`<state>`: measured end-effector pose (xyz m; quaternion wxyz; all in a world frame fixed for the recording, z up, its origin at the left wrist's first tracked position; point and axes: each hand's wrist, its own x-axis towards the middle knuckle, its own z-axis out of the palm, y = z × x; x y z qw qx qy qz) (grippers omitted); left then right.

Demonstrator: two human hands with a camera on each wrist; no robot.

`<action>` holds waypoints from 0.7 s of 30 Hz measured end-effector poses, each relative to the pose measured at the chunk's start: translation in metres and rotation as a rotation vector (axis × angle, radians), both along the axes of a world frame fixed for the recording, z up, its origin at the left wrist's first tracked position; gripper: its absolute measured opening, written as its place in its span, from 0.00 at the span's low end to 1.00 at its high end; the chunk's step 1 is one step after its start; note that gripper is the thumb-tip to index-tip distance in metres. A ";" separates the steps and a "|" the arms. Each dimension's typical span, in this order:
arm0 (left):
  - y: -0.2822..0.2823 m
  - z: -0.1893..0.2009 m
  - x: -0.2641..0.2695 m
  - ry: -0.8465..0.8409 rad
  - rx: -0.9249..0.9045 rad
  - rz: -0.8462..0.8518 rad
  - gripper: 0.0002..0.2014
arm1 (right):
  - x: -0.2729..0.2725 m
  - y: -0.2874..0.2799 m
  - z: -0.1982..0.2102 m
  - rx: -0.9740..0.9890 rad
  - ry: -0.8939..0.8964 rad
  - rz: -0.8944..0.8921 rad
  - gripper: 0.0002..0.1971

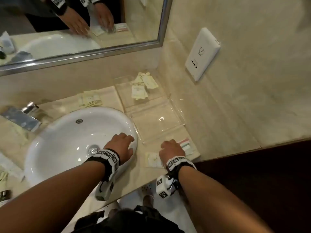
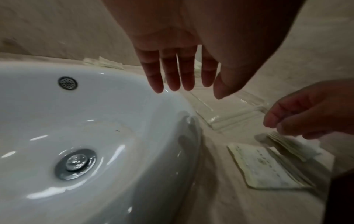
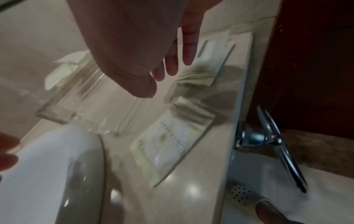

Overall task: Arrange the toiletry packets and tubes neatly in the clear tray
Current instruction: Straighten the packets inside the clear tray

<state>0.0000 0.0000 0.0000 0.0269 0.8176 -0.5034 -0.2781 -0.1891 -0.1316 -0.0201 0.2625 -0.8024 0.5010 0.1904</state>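
The clear tray (image 1: 175, 105) lies on the counter right of the sink, with several cream packets (image 1: 141, 89) in its far compartment; its near compartments hold nothing. More packets (image 1: 90, 100) lie behind the sink. By the counter's front edge are a cream packet (image 1: 152, 159) and a striped packet (image 1: 186, 145). My right hand (image 1: 165, 145) hovers just over them, fingers pointing down, holding nothing I can see; the right wrist view shows it (image 3: 164, 78) above the packet stack (image 3: 199, 72). My left hand (image 1: 131, 142) hangs relaxed and empty over the sink rim (image 2: 178, 103).
The white sink (image 1: 58, 132) and chrome faucet (image 1: 25, 118) fill the left. A wall socket plate (image 1: 202, 54) and a mirror (image 1: 80, 22) stand behind. Small bottles (image 1: 5, 195) sit at the far left. A chrome bar (image 3: 277, 144) hangs below the counter's front edge.
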 end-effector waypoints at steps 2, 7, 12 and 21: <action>-0.008 -0.005 -0.008 0.001 0.021 -0.023 0.23 | -0.012 -0.012 0.000 -0.016 0.024 -0.034 0.18; -0.022 -0.026 -0.029 0.000 0.064 -0.104 0.23 | -0.047 -0.032 -0.015 -0.085 0.081 0.004 0.20; -0.039 -0.046 -0.056 -0.008 0.083 -0.244 0.26 | -0.081 -0.044 -0.032 -0.231 0.035 -0.047 0.27; -0.060 -0.070 -0.087 -0.058 0.123 -0.287 0.26 | -0.086 -0.057 -0.048 -0.114 0.070 -0.030 0.40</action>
